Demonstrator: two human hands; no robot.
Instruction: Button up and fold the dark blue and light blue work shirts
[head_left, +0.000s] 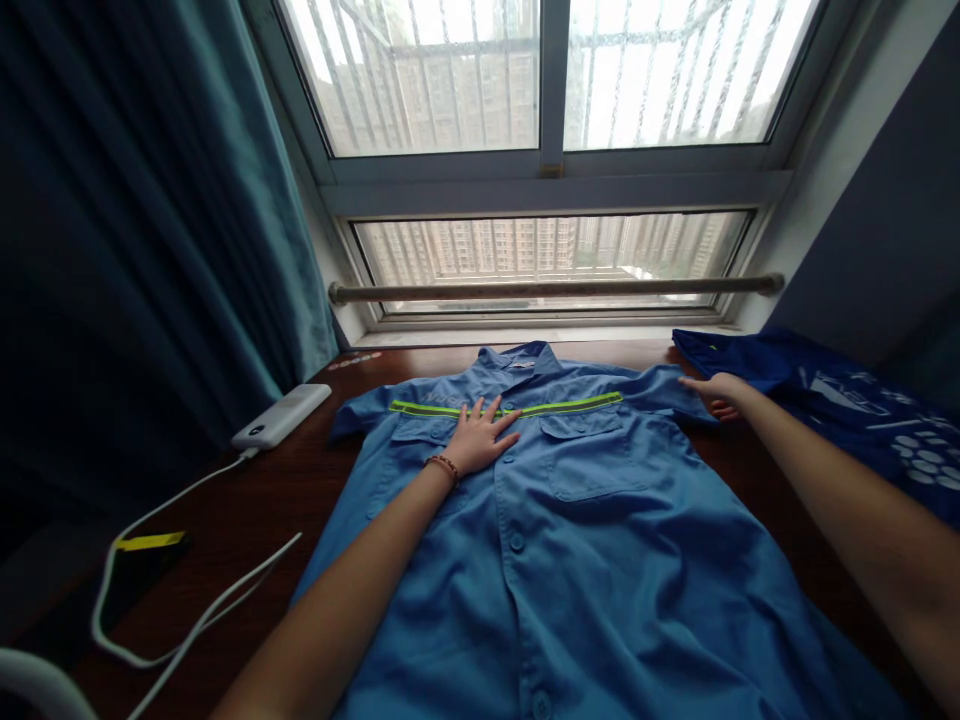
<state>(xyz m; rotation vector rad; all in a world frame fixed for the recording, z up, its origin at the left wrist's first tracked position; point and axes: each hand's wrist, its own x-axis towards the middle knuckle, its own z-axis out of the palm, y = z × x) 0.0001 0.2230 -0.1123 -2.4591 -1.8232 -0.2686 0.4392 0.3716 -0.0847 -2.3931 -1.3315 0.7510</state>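
Note:
A blue short-sleeved work shirt [585,560] lies front up and spread out, its collar toward the window and its front buttoned. A yellow-green reflective strip crosses its chest above two flap pockets. My left hand [480,440] rests flat on the chest beside the button placket, fingers spread over the strip; a beaded bracelet circles that wrist. At the end of the sleeve on the right side, my right hand [716,392] has its thumb side on the cloth and its fingers curled around the cuff edge. Part of that grip is hidden.
The shirt lies on a dark reddish-brown wooden surface [247,520]. To the left are a white power bank [281,417] with a white cable [180,492] and a black-and-yellow object [150,543]. Dark blue printed fabric [840,390] lies right. A rail [555,290] crosses the window; a curtain [247,200] hangs left.

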